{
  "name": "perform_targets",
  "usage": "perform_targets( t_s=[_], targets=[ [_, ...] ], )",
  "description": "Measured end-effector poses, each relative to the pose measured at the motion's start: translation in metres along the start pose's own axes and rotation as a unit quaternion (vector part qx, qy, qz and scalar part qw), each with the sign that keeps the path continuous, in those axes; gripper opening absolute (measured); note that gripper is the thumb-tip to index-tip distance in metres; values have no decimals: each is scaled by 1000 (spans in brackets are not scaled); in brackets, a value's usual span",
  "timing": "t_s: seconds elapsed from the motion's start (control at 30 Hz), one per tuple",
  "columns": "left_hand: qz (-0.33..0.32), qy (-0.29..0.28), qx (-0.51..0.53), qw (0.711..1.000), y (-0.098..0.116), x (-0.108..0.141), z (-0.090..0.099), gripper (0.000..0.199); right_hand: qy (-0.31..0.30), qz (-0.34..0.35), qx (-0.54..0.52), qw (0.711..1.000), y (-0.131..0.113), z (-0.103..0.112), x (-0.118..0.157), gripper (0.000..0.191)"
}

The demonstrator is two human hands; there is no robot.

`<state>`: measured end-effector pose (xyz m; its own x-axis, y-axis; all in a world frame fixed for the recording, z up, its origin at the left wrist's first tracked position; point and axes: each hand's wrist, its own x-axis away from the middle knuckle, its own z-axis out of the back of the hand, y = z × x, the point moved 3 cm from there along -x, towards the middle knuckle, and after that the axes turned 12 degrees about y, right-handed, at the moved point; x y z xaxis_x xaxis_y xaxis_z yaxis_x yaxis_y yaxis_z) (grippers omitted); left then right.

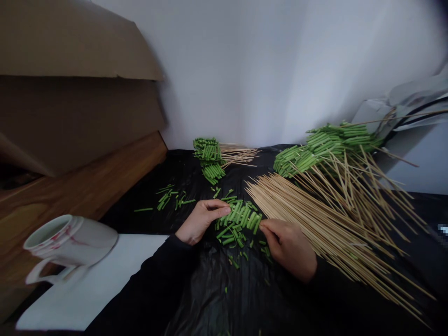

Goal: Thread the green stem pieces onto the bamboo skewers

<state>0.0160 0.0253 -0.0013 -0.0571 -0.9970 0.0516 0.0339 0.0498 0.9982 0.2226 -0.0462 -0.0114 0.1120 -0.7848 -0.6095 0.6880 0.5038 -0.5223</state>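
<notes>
A row of short green stem pieces (243, 214) sits side by side on a skewer between my two hands, above loose cut pieces (233, 235) on black plastic. My left hand (203, 218) pinches the left end of the row between thumb and fingers. At the row's right end, my right hand (290, 247) has its fingers closed round the skewer, most of which is hidden by the hand. Just beyond my right hand lies a big pile of bare bamboo skewers (308, 217).
Filled green skewers stand in a stack (325, 144) at the back right and a smaller one (210, 158) at the back centre. Scattered green bits (166, 198) lie left. A white mug (84, 238) rests on white paper (115, 261). A cardboard box (80, 112) is behind.
</notes>
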Motion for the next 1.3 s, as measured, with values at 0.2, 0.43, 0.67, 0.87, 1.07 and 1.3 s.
perform_targets(
  t_s=[0.2, 0.43, 0.67, 0.87, 1.07, 1.3],
  targets=[
    [3, 24, -10, 1000, -3, -2, 2, 21, 6, 7, -6, 1000, 3, 1, -4, 25],
    [-9, 6, 9, 1000, 4, -1, 5, 36, 11, -5, 8, 1000, 7, 6, -8, 24],
    [-7, -44, -51, 998, 5, 3, -2, 24, -29, 26, 27, 999, 3, 2, -5, 25],
    [-60, 6, -77, 995, 26, -6, 17, 21, 127, 62, 87, 986, 1, 20, -15, 27],
    [-63, 150, 22, 986, 77, -60, 54, 28, 223, 94, 105, 964, 0, 33, -22, 31],
    [-77, 276, 16, 958, 128, -166, 61, 23, 171, 93, 85, 977, 1, 24, -18, 30]
  ],
)
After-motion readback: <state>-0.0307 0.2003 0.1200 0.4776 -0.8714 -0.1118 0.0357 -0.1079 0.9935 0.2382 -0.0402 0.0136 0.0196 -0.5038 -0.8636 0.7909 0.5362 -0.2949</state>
